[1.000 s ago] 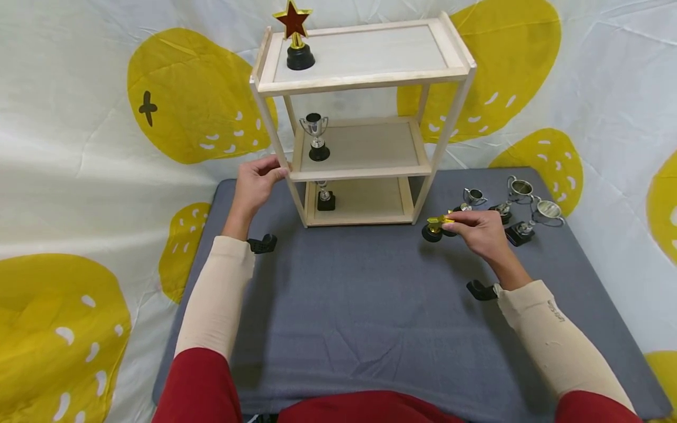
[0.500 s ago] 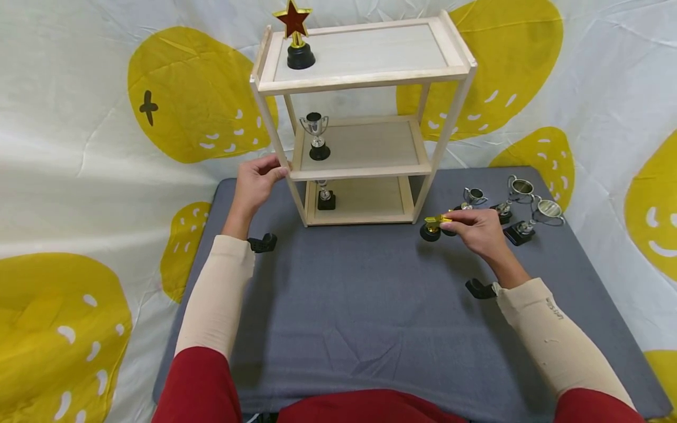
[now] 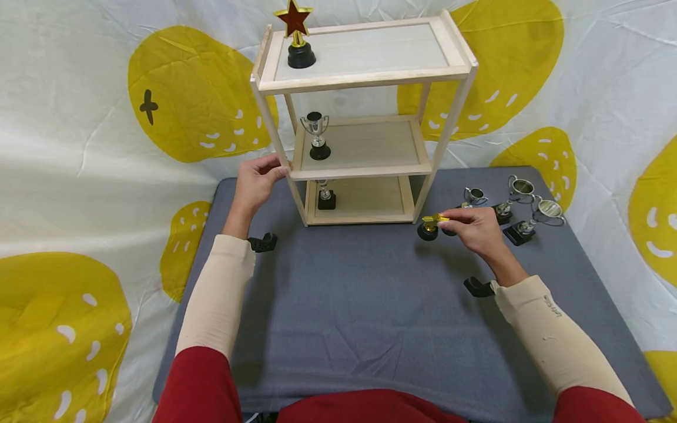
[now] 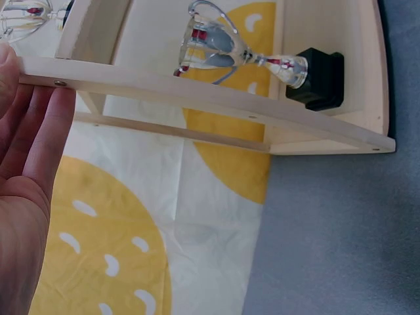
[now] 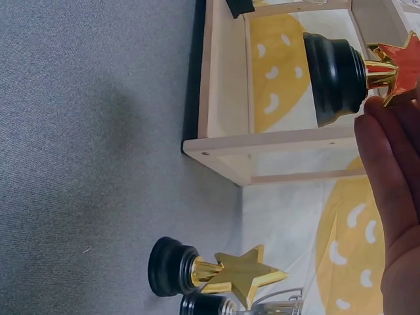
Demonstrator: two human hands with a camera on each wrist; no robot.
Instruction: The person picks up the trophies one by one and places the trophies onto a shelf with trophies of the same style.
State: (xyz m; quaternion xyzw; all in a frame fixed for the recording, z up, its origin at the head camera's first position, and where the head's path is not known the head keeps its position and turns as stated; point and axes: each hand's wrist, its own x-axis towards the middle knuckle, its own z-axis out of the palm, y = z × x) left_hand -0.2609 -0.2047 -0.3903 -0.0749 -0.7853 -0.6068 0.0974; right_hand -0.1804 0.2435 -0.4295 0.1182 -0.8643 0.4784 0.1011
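My left hand (image 3: 256, 182) pinches the front left post (image 4: 164, 80) of a pale wooden three-tier shelf (image 3: 362, 172), thumb on one side and fingers on the other. My right hand (image 3: 474, 230) holds a star trophy (image 5: 338, 75) by its gold-edged red star, its black round base hanging over the table right of the shelf. Another red star trophy (image 3: 301, 56) stands at the left of the top tier. A silver cup trophy (image 3: 318, 141) is on the middle tier's left, and a second silver cup (image 4: 216, 49) stands on the bottom tier.
Right of the shelf, a small silver cup (image 3: 476, 195) and two larger silver cups (image 3: 520, 187) stand on the grey-covered table (image 3: 338, 294). Beside them is another gold star trophy (image 5: 246, 272), mostly behind my right hand in the head view. A patterned cloth (image 3: 201, 94) hangs behind.
My right hand has drifted slightly left toward the shelf, carrying the star trophy. My left hand keeps its grip on the post.
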